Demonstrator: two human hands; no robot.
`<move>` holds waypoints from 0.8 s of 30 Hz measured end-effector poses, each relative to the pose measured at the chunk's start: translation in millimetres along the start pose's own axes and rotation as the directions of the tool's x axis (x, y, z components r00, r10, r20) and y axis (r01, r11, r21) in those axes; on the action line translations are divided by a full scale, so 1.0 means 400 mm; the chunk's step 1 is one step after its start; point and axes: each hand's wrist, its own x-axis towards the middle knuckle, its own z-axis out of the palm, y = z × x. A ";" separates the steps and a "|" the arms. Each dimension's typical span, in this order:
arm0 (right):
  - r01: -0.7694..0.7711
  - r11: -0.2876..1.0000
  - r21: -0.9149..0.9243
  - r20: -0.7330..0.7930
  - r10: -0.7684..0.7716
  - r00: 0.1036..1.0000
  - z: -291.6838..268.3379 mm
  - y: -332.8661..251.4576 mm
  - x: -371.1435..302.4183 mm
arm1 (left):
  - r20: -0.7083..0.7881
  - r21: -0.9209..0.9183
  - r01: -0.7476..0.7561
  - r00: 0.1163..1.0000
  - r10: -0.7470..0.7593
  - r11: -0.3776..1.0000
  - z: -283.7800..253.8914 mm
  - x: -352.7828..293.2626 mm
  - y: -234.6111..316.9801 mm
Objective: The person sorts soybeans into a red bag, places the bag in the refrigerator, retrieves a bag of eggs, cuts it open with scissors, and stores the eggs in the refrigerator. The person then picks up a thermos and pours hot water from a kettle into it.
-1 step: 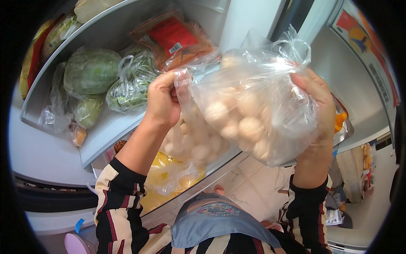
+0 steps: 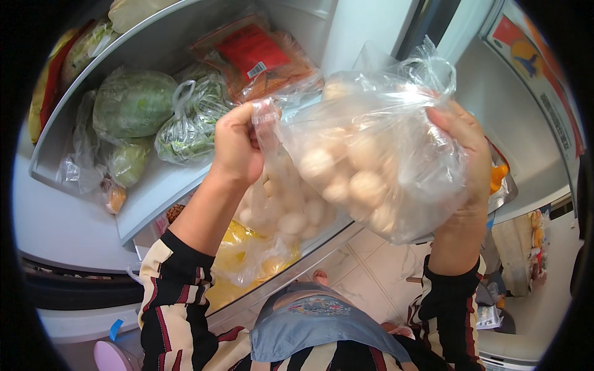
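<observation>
My right hand (image 2: 461,139) is wrapped round the right side of a clear plastic bag (image 2: 377,161), knotted at the top and full of pale tan, rounded pieces. They resemble eggs or button mushrooms; I cannot tell which through the film. The fist of my left hand (image 2: 238,145) is closed on the gathered handle of a second clear plastic bag (image 2: 291,198). This one hangs lower, partly behind the first, and holds similar whitish, egg-shaped pieces. Below it, a yellow plastic bag (image 2: 238,256) shows inside the lower drawer.
At left, the open fridge compartment (image 2: 154,207) holds a wrapped green melon-like vegetable (image 2: 136,102), bagged leafy greens (image 2: 195,117), a pale green vegetable (image 2: 129,162) and a flat red-labelled packet (image 2: 253,59). The open door (image 2: 526,117) stands at right, above a tiled floor (image 2: 377,272).
</observation>
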 end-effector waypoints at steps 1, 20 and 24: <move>0.001 1.000 -0.012 0.005 -0.001 1.000 0.003 -0.003 -0.002 | 0.030 -0.034 -0.010 0.999 0.011 0.999 -0.002 0.006 -0.001; 0.054 0.997 -0.046 0.040 -0.052 0.998 0.022 0.032 -0.023 | 0.115 -0.162 0.181 0.980 -0.163 0.970 -0.019 0.172 -0.100; 0.010 1.000 -0.014 0.060 -0.009 0.998 0.024 0.018 -0.030 | 0.112 -0.167 0.261 0.963 -0.245 0.951 -0.007 0.176 -0.130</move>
